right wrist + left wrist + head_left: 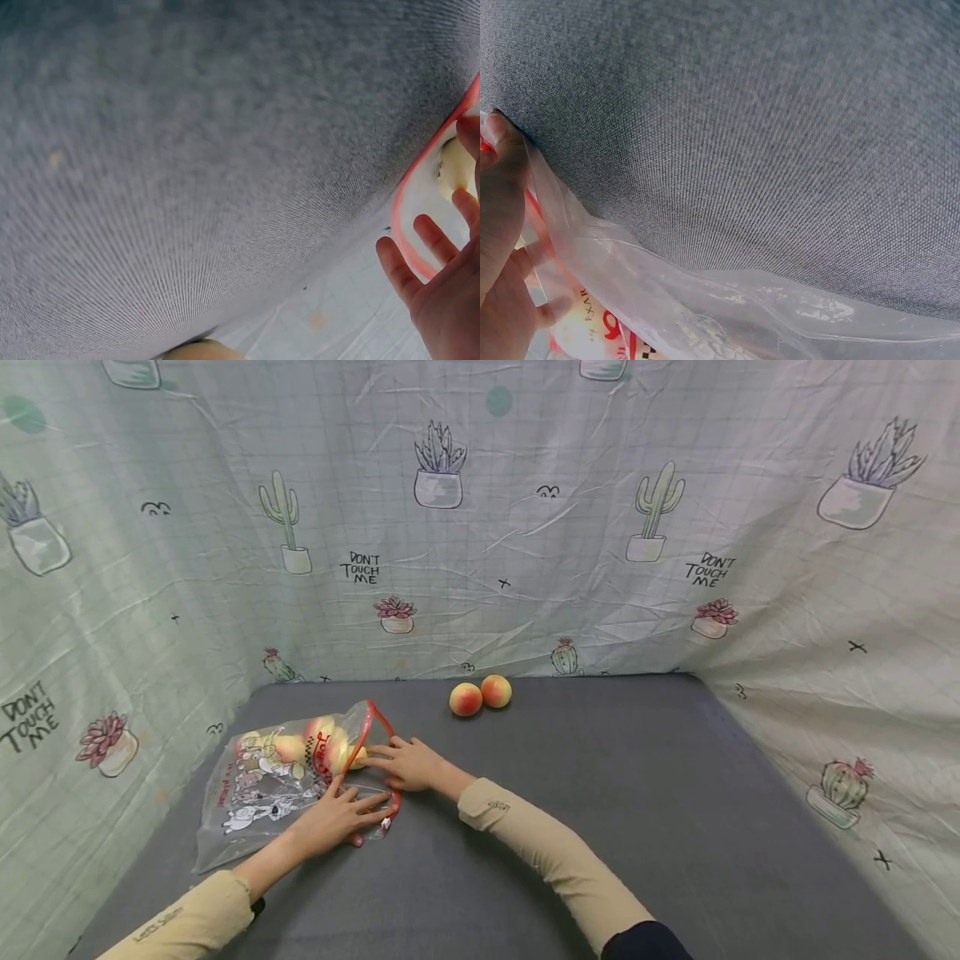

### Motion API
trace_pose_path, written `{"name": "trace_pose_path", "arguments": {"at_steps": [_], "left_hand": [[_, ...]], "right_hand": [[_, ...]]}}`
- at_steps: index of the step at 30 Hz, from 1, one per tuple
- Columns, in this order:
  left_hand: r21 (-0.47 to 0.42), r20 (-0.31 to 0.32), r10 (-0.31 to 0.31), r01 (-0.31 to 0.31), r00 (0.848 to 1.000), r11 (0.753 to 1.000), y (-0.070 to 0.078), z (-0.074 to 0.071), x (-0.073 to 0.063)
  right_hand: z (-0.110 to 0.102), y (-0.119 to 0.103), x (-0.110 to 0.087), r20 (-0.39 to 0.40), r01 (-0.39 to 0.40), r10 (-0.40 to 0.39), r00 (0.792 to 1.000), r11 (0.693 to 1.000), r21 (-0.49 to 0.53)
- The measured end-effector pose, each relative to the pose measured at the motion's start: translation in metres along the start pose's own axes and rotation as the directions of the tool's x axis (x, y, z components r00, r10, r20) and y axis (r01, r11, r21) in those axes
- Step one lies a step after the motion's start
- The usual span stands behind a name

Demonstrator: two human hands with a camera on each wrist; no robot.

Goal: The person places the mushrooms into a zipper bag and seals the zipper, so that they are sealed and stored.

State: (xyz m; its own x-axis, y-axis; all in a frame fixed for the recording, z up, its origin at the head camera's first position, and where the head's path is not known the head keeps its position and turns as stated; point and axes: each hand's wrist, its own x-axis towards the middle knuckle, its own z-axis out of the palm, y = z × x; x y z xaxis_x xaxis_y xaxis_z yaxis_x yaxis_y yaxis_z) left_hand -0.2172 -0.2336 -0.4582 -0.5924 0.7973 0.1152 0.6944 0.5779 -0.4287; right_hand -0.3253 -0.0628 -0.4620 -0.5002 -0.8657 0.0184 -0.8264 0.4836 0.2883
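Observation:
A clear plastic bag [258, 777] with cartoon prints and a red zip rim lies on its side at the left of the table, its mouth facing right. Inside it are peaches [288, 748] and other yellowish fruit. My left hand [337, 814] rests across the near part of the mouth with fingers spread; its fingertips are right at the red rim, by the white zip slider [386, 823]. In the right wrist view, my right hand [461, 292] has straight, spread fingers at the mouth beside the red rim [400, 202]. Beyond it shows a pale yellow fruit [456, 166].
Two peaches, a nearer one [466, 700] and another [497, 692], sit side by side at the far edge of the grey table [600, 777]. A cloth curtain [510, 527] printed with potted cacti encloses the back and both sides.

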Motion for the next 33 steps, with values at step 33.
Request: {"name": "trace_pose_path", "arguments": {"at_steps": [33], "left_hand": [[0.06,0.019,-0.009,0.008,1.0,0.998,0.0003,0.0027,-0.0002]], "right_hand": [[-0.003,-0.008,0.0037,0.019,0.057,-0.055,0.998,0.988,-0.144]]}}
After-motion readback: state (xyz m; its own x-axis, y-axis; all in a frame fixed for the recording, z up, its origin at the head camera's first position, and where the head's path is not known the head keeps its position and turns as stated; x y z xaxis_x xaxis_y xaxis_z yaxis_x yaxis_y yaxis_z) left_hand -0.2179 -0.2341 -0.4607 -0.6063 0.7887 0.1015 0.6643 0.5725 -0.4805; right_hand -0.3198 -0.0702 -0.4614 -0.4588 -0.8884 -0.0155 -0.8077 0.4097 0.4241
